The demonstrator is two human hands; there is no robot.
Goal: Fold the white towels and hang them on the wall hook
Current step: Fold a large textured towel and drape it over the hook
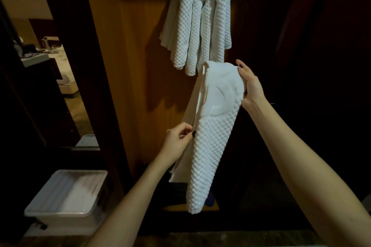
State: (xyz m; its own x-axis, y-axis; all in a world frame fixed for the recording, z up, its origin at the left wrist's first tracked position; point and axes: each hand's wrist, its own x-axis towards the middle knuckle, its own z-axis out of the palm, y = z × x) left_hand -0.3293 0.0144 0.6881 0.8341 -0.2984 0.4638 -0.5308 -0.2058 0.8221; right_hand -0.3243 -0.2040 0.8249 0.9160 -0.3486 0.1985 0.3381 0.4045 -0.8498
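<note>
Head view: gripping top of folded towel (pixel 212 126) with right hand (pixel 251 84), just under hung towels (pixel 200 26); pinching edge lower with left hand (pixel 176 142).

Hook buried under hung towels (pixel 198 16), right hand (pixel 251 84) fingers behind folded towel (pixel 210 136)
</note>
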